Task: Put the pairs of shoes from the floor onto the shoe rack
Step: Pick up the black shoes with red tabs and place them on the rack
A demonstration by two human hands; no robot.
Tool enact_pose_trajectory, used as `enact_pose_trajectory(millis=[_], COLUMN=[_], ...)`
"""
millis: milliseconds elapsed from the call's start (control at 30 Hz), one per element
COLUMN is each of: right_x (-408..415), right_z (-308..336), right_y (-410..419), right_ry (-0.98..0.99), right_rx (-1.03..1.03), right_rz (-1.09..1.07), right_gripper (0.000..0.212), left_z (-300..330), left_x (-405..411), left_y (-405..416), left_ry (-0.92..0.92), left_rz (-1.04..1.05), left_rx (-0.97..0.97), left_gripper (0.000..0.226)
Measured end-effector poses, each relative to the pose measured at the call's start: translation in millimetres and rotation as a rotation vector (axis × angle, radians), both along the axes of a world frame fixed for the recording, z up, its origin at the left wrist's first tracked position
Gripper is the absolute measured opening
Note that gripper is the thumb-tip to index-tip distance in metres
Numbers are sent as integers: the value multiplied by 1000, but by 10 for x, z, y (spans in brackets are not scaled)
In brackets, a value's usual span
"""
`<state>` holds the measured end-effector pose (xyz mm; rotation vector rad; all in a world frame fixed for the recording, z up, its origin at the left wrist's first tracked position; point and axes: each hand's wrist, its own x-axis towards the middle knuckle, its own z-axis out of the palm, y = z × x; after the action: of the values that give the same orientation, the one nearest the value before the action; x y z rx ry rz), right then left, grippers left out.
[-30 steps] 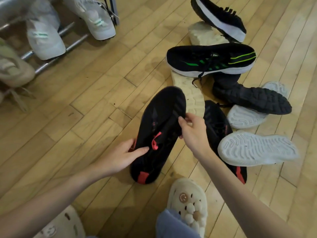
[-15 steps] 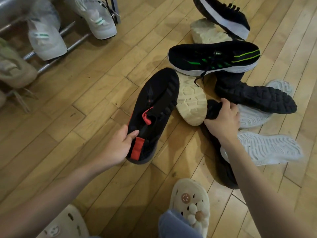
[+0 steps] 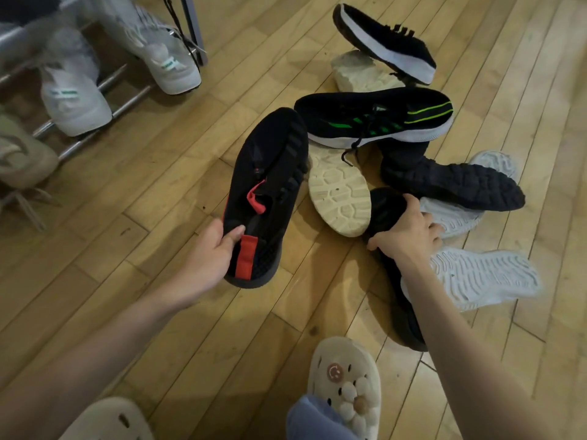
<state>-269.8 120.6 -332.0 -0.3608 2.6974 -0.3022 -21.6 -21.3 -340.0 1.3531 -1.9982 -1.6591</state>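
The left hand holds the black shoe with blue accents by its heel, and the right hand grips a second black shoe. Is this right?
Not quite. In the head view the accents on the black shoe in the left hand are red, not blue. The right hand does grip a second black shoe.

Home entryway: wooden floor (image 3: 133, 249), shoe rack (image 3: 104, 90), scattered shoes (image 3: 378, 119).

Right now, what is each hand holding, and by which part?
Left hand holds the black-and-red shoe at its heel collar. Right hand clasps the front part of a second black shoe in the pile.
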Motion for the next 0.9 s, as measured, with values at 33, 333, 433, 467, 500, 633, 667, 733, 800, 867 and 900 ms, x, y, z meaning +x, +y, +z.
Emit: enact_pose_trajectory(millis=[33, 333, 433, 467, 500, 633, 667, 733, 800, 867, 900], right_x=[8, 88, 220, 272, 326, 554, 618, 778, 972, 1153, 1226], right_z=[31, 648, 797, 841, 880, 999, 1011, 958, 794, 557, 446], right_y=[8, -11, -191, -276, -372, -814, -941, -1194, -1414, -1560, -1609], right_ry=[27, 227, 191, 162, 132, 92, 81, 67, 61, 64, 73], right_rx=[-32, -392, -477, -531, -592, -719, -692, -582, -444, -342, -313], right_rz=[-37, 90, 181, 181, 174, 225, 267, 365, 468, 567, 612], right_gripper=[108, 105, 109, 110, 111, 114, 115, 115, 115, 115, 115], left_z=[-3, 76, 77, 75, 75, 63, 54, 19, -6, -33, -47], left_x=[-5, -65, 70, 142, 215, 527, 621, 824, 1011, 1146, 1194], left_y=[-18, -111, -139, -153, -168, -227, -249, -290, -308, -311, -314], left_ry=[-3, 2, -37, -53, -72, -98, -111, -126, -110, -88, -77], left_rz=[11, 19, 33, 36, 34, 114, 138, 185, 255, 323, 354], left_rx=[-7, -28, -67, -80, -100, -130, -119, -91, -47, -8, 9], left_gripper=[19, 16, 16, 17, 21, 33, 32, 35, 37, 34, 33])
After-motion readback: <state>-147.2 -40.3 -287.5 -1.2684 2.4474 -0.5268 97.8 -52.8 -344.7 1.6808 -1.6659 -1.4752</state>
